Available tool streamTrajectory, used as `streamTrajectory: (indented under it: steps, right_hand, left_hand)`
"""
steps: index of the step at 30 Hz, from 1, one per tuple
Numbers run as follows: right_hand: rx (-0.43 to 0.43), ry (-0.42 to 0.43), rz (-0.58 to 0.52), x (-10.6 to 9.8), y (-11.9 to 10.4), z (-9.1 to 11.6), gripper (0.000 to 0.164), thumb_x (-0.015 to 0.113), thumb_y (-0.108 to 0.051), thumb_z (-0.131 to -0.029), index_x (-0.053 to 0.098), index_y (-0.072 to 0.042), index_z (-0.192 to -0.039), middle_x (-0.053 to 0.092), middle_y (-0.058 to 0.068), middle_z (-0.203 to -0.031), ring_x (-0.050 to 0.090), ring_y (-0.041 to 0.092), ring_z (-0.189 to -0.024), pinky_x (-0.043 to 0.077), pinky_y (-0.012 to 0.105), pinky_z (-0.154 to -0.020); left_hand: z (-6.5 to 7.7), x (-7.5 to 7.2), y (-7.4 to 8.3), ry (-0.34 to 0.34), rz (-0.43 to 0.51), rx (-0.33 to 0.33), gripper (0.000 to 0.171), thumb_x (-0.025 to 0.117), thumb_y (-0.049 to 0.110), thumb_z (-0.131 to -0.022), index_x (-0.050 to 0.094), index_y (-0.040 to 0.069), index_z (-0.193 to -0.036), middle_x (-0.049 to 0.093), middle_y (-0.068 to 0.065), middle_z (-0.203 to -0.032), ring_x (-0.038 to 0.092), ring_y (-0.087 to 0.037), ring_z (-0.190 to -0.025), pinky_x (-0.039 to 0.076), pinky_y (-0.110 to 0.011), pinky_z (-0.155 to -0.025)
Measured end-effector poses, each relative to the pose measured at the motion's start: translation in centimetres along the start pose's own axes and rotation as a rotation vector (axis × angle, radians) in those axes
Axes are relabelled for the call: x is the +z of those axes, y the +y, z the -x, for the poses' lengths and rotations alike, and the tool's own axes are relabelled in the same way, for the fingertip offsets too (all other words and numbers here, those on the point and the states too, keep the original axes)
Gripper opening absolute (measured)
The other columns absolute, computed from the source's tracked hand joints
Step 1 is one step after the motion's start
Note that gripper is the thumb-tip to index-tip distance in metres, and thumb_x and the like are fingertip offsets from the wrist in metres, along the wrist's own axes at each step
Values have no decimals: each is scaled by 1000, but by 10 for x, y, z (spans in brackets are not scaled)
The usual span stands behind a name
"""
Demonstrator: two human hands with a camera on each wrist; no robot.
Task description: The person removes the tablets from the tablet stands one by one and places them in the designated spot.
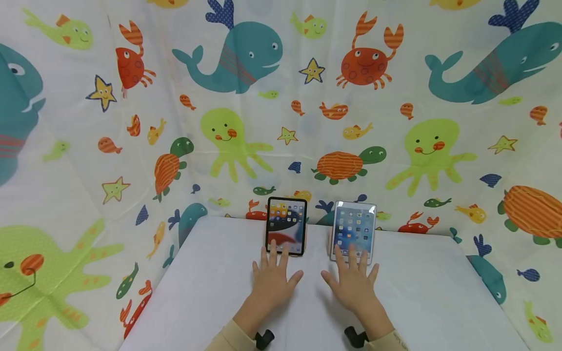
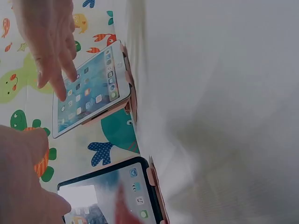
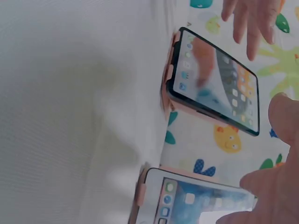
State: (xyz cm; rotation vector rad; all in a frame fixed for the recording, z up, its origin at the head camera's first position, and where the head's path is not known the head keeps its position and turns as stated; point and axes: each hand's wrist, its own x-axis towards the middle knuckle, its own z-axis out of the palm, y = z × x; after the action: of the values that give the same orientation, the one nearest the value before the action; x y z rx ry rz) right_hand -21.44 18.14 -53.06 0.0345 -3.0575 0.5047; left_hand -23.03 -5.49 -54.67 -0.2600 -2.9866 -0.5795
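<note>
Two tablets stand propped on pinkish stands at the far side of the white table. The left one (image 1: pixel 286 226) has a black border and a lit home screen with app icons; the right one (image 1: pixel 353 228) has a white border and a blue home screen. My left hand (image 1: pixel 273 282) hovers in front of the black-bordered tablet, fingers spread and holding nothing. Before the white-bordered tablet, my right hand (image 1: pixel 353 282) is likewise spread with nothing in it. In the head view the fingertips overlap the lower screens; whether they touch, I cannot tell.
A white cloth (image 1: pixel 421 292) covers the table. Behind and beside it hangs a curtain (image 1: pixel 281 161) printed with whales, crabs, octopuses and turtles. Each wrist wears a black camera mount, the left mount (image 1: pixel 265 339) and the right mount (image 1: pixel 355 336).
</note>
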Motion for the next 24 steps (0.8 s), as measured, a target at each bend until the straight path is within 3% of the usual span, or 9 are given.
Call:
streamTrajectory:
  steps: [5,14,24]
  right_hand:
    - [10,-34,-91,-6,-6,-3,93,50,-71,-103,25,-15,-172,7,28,-179,-5,63,-161,-10,89,-119]
    - [-25,-4,-254,-12,-5,-15,80,54,-52,-109,29,-6,-170,19,25,-178,10,56,-164,13,77,-128]
    - [-54,7,-408,-17,-6,-30,74,59,-49,-109,33,-14,-169,31,18,-176,28,47,-163,29,69,-129]
  left_hand:
    - [-6,-6,-5,-39,113,-8,92,57,68,-103,19,23,-174,14,-19,-181,17,-55,-164,29,-84,-119]
    - [-14,-22,-10,-62,321,-49,101,66,64,-99,17,20,-174,13,-14,-182,20,-46,-166,34,-70,-125]
    - [-24,-35,-15,-2,413,-76,88,72,51,-100,33,12,-169,32,-13,-177,38,-39,-161,40,-64,-125]
